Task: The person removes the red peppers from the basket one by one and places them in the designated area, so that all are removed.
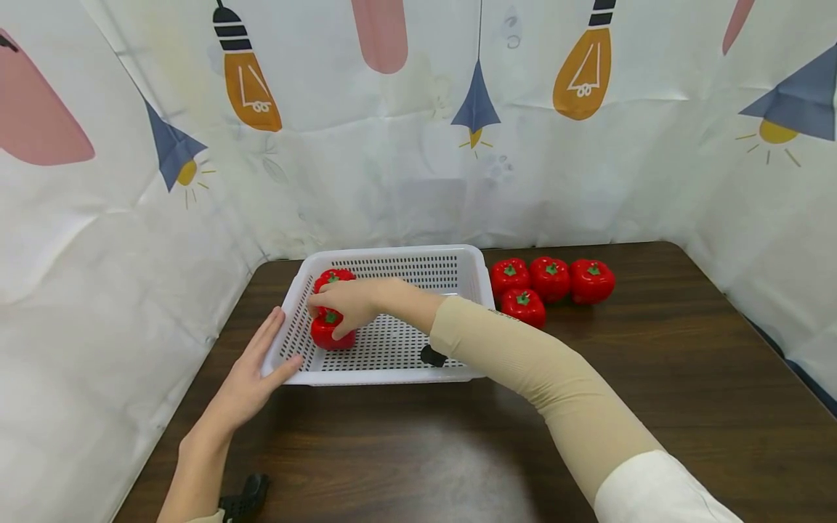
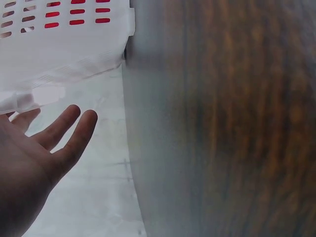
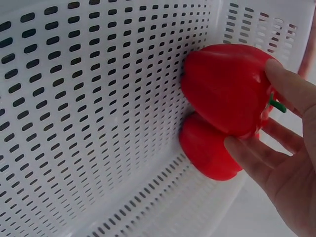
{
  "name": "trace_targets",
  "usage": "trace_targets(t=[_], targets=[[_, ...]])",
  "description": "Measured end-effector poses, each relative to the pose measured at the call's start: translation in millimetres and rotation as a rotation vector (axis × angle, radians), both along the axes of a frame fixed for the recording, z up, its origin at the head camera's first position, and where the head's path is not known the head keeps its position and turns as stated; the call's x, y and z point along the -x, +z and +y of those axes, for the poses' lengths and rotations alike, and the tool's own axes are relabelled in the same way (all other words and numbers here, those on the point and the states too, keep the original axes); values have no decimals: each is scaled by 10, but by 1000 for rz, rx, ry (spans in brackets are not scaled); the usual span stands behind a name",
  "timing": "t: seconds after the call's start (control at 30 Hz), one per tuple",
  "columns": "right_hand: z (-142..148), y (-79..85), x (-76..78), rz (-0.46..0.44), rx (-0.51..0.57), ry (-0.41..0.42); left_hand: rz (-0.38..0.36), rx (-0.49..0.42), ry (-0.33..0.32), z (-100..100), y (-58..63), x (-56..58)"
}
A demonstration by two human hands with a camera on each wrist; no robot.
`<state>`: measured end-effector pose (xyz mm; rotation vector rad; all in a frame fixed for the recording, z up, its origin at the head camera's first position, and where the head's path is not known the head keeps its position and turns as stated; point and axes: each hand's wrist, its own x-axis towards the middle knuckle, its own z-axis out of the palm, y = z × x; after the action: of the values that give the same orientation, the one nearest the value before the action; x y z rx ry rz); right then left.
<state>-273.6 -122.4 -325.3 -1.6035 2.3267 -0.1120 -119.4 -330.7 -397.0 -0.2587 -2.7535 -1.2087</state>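
Note:
A white perforated plastic basket (image 1: pixel 392 377) stands on the dark wooden table. At its left end, my right hand (image 1: pixel 353 299) grips a red bell pepper (image 3: pixel 222 89) with a green stem, thumb on one side and fingers on the other. A second red bell pepper (image 3: pixel 207 153) lies right beside it in the basket, against the end wall. My left hand (image 1: pixel 251 374) rests with straight, spread fingers on the basket's left rim. In the left wrist view, the fingers (image 2: pixel 81 133) are extended near the basket's outer wall, and red shows through its slots.
Several red bell peppers (image 1: pixel 551 279) stand in a cluster on the table, just right of the basket. A patterned white cloth (image 1: pixel 418 160) hangs behind the table and along its sides. Dark wooden table (image 1: pixel 405 450) extends in front of the basket.

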Motion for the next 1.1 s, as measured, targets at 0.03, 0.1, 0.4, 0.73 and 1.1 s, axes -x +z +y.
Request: trace_targets(t=[0.03,0.1,0.4,0.73,1.1], targets=[[3,-1,0,-2,3,2,0,3,1,0,0,0],[14,1,1,-3,0,3,0,12,4,1,1,-2],[117,22,-17,-4,-59,6,7,36,8,-5,-5,-3],[150,23,-19,-1,-64,22,-7,12,5,12,7,-3],[263,85,31,-57,-51,38,-6,-4,-1,10,0,1]])
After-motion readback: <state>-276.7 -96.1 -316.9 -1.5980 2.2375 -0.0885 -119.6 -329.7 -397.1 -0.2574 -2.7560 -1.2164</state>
